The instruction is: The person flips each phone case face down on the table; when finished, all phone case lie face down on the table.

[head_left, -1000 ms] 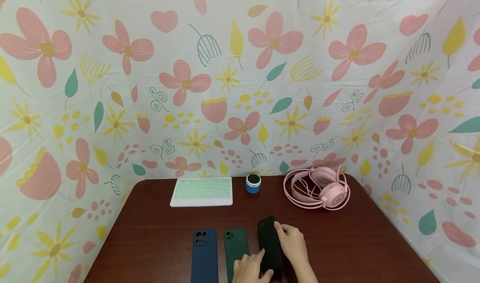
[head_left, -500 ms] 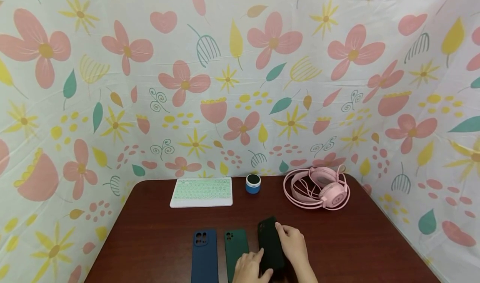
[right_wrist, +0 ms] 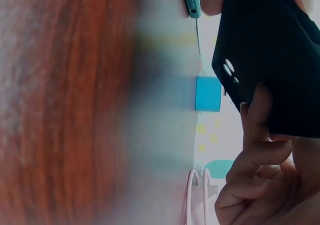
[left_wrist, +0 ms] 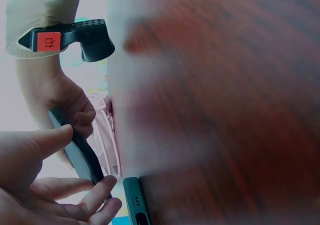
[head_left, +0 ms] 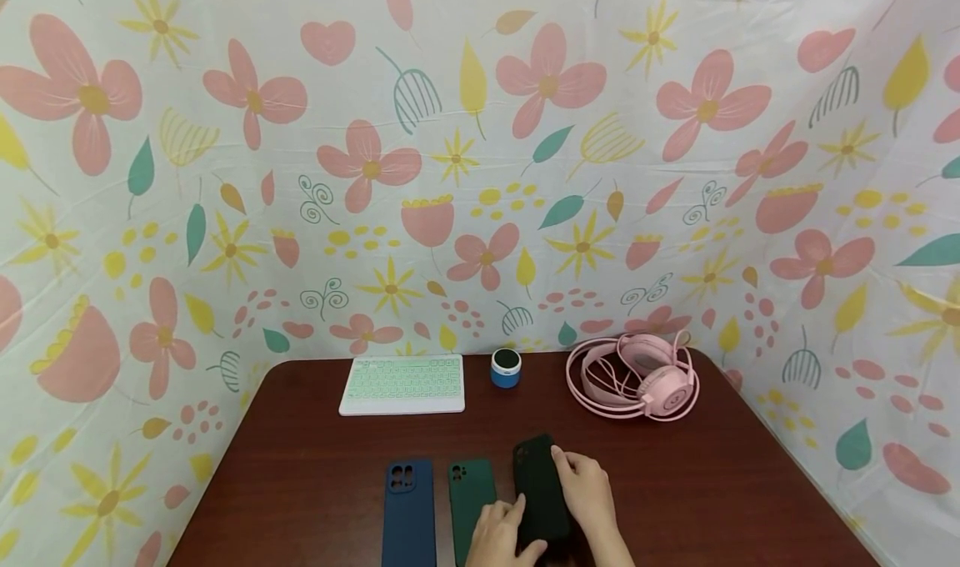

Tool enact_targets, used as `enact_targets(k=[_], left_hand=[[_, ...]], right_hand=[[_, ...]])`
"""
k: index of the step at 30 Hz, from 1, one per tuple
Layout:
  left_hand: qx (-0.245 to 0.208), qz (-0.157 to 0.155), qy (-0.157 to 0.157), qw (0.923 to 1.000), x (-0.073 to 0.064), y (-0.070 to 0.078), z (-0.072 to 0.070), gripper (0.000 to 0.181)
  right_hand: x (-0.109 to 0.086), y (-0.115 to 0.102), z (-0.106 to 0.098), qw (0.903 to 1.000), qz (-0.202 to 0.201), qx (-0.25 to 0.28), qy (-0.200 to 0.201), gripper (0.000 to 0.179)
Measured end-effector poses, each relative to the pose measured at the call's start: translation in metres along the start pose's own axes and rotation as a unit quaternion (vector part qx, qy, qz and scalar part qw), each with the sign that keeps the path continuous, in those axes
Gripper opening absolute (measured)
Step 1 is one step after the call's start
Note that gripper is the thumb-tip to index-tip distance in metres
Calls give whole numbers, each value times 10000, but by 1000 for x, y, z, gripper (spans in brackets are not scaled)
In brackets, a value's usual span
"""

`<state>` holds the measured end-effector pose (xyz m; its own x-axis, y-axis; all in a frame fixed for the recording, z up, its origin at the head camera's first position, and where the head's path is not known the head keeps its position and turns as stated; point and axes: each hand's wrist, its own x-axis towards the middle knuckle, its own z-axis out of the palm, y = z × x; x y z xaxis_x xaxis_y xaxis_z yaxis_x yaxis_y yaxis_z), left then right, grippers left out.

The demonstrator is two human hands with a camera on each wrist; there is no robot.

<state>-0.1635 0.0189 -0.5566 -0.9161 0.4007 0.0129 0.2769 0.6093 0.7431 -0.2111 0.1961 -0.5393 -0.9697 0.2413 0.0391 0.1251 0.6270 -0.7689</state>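
Both hands hold a black phone case [head_left: 543, 492] with camera cutouts at its far end; light shows through them in the right wrist view. My right hand [head_left: 587, 492] pinches its upper right edge, thumb on the near face [right_wrist: 270, 50]. My left hand [head_left: 498, 535] grips the lower end, a finger at the left edge and the thumb at the bottom. In the left wrist view the case [left_wrist: 82, 152] appears edge-on, tilted between the two hands. A dark green phone case [head_left: 471, 492] lies left of it, partly covered by my left hand. Further left lies a blue phone case [head_left: 408, 509].
A white keyboard with green keys [head_left: 405, 385] lies at the back of the brown table [head_left: 300, 467]. Beside it stands a small blue and white cylinder [head_left: 506, 368]. Pink headphones [head_left: 637, 377] rest at the back right, before a flowered cloth [head_left: 480, 175].
The black phone case has shifted very slightly left, its lower end tipping a little. Both hands keep their hold and barely move; the other things stay put.
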Motion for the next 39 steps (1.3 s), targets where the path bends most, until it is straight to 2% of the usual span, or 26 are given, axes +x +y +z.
enact_targets(k=[14,29,34,39], left_hand=[[233,-28,245,9994,0,2,-2,69],[-34,-228,216,9995,2,0,-3,72],[-256,-340,150,9990,3,0,-4,73],[-332,-298,116,9989,3,0,-5,72]], right_hand=[[-2,2,-1,9996,29,-297,2,43],[-2,3,-2,9986,69,-520,-62,40],[-3,2,-2,9990,116,-433,-47,32],[-3,3,-2,9987,189,-431,-185,25]])
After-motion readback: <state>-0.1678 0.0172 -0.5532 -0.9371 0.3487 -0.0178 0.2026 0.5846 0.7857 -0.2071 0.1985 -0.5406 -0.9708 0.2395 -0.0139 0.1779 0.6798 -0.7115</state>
